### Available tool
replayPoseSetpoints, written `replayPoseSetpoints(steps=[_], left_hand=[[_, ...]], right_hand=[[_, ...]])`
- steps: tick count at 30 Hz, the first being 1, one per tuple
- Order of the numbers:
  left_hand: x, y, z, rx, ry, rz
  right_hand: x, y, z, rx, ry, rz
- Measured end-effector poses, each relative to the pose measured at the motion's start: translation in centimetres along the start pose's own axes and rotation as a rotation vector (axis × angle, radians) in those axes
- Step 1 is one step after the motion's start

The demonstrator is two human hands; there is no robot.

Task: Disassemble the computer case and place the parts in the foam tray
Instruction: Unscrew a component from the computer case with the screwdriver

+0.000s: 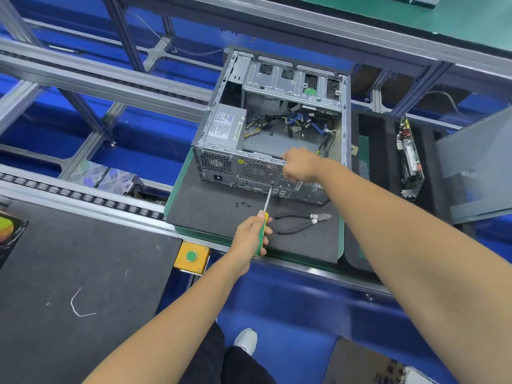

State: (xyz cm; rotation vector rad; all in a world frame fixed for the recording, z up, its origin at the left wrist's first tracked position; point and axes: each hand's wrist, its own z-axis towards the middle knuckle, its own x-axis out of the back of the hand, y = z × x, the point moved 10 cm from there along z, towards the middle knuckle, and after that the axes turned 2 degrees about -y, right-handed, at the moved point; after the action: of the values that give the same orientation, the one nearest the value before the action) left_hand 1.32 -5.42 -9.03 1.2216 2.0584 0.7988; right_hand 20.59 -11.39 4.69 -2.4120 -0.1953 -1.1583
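Note:
An open grey computer case (266,87) stands on a dark mat (216,217), its rear panel facing me. Inside sit a power supply (225,126) and loose cables (291,123). My left hand (250,235) grips the yellow-green handle of a screwdriver (268,199), whose shaft points up at the rear panel beside the fan grille (257,171). My right hand (300,164) grips the case's rear top edge, fingers curled over it near the screwdriver tip. To the right lies the black foam tray (388,151), holding a circuit board (410,159) on edge.
Several small black screws (242,204) and black-handled cutters (302,221) lie on the mat in front of the case. A grey side panel (479,167) leans at the far right. A yellow box with a green button (191,256) sits on the conveyor rail.

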Motion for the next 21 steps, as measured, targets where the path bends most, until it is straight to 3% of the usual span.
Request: replayPoseSetpoints(steps=[7, 16, 21], left_hand=[[1.7, 0.6, 0.0, -0.132, 0.080, 0.009], [0.0, -0.5, -0.4, 0.051, -0.030, -0.053], [0.3, 0.3, -0.3, -0.028, -0.005, -0.007]], right_hand=[[-0.1, -0.1, -0.2, -0.008, -0.017, 0.006], [0.0, 0.0, 0.0, 0.013, -0.003, -0.035], [0.0, -0.1, 0.1, 0.029, 0.009, -0.033]])
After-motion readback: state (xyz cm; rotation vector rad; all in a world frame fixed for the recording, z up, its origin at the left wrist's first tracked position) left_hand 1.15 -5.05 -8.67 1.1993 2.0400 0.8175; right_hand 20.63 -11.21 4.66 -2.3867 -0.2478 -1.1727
